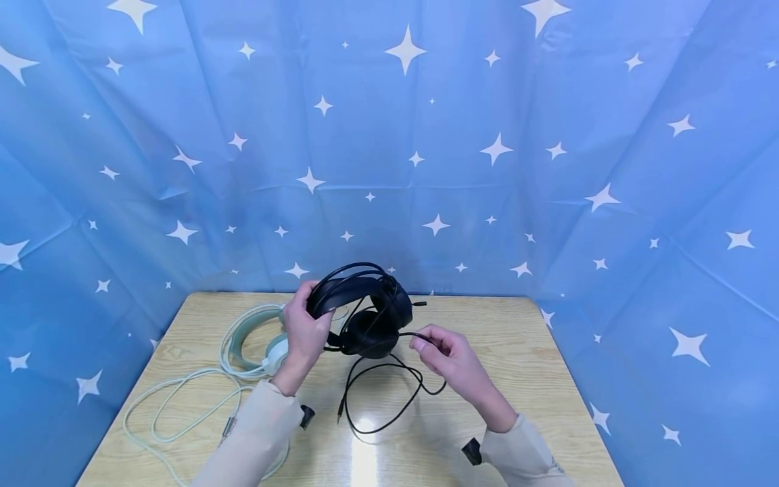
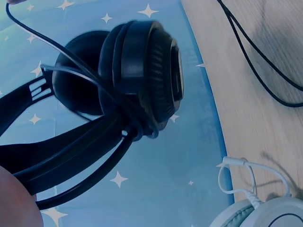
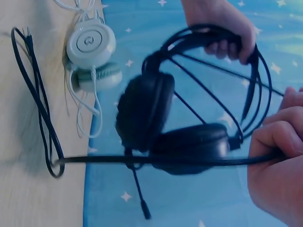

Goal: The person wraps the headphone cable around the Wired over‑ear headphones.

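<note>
My left hand [image 1: 306, 329] grips the headband of a black headset [image 1: 341, 292] and holds it up above the table. Its two ear cups [image 3: 189, 146] hang toward the right, and a thin microphone boom [image 3: 144, 208] sticks out from one of them. Loops of black cable run around the headband. My right hand [image 1: 449, 358] pinches the headset's black cable [image 1: 414, 334] just right of the ear cups, fingers curled round it. From there the cable [image 3: 94, 160] hangs in loops toward the tabletop, its plug end [image 1: 339, 411] pointing to the front.
A pale green and white headset [image 1: 246, 338] lies at the table's left, behind my left wrist. Its light cable [image 1: 176, 385] spreads in loops over the left front of the wooden table [image 1: 517, 379]. A blue curtain with white stars [image 1: 389, 135] hangs behind and along both sides.
</note>
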Available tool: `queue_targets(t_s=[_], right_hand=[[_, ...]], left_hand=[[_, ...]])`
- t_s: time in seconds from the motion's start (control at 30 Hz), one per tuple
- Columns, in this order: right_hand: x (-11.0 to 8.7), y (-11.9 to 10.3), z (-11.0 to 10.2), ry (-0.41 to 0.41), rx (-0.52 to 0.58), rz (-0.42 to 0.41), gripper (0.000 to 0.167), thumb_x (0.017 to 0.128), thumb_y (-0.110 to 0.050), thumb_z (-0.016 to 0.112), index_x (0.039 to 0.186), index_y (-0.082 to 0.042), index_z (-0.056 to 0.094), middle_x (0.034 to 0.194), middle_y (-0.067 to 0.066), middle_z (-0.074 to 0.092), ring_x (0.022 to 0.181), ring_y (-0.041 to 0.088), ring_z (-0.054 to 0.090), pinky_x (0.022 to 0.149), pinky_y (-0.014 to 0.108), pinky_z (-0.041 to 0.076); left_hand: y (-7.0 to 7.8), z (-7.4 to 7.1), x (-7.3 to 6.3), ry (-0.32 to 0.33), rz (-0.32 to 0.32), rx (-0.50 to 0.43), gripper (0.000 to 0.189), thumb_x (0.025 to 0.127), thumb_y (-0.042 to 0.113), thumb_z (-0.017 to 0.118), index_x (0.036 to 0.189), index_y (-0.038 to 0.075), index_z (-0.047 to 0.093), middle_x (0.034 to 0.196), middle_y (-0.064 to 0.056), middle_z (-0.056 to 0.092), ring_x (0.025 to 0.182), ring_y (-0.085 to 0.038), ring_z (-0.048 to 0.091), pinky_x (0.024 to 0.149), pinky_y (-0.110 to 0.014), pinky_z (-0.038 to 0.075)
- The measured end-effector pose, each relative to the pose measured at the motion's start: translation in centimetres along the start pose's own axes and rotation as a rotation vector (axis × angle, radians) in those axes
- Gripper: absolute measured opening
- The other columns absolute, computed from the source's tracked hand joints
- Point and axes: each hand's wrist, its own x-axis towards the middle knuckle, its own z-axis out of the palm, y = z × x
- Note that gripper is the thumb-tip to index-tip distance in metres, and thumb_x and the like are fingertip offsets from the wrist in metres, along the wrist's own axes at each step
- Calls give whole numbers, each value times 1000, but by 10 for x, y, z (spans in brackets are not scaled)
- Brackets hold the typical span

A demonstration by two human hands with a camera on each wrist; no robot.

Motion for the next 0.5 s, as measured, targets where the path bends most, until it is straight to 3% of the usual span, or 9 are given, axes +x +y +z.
queue_targets(t_s=[0.17, 0.27, 0.5], right_hand=[[2, -5, -12, 36, -133, 17, 13, 104, -14, 61, 101, -10, 73, 74, -3, 52, 61, 9, 44, 56, 26, 39], [4, -6, -17, 64, -215, -11, 11, 103, -17, 64, 100, -17, 74, 74, -5, 55, 60, 8, 45, 54, 26, 39], [12, -4, -23, 185, -480, -224, 7, 96, -13, 74, 99, -18, 78, 77, -13, 62, 59, 4, 48, 52, 23, 41]], left_hand=[[1, -3, 2, -67, -2, -12, 30, 73, -7, 70, 102, -2, 70, 91, -16, 74, 77, -24, 64, 72, -18, 44], [2, -4, 3, -106, -8, -27, 32, 72, -8, 68, 103, -2, 71, 91, -15, 74, 78, -24, 64, 74, -17, 45], [8, -8, 5, -197, 1, -36, 31, 72, -6, 69, 102, -1, 70, 90, -14, 73, 80, -23, 65, 78, -15, 46]])
